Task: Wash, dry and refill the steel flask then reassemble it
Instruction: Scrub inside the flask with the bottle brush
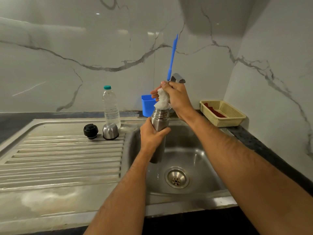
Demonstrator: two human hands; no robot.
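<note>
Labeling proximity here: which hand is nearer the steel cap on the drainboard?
Left. The left hand grips the flask just to the right of the steel cap; the right hand is higher and farther right, holding the brush at the flask's mouth.

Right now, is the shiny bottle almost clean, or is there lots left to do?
Taken apart already: the black stopper and steel cup sit on the drainboard. In hand: the left hand grips the flask over the sink while the right hand works the blue-handled brush at its mouth. Left: drying, refilling, maybe from the water bottle, and reassembling.
</note>
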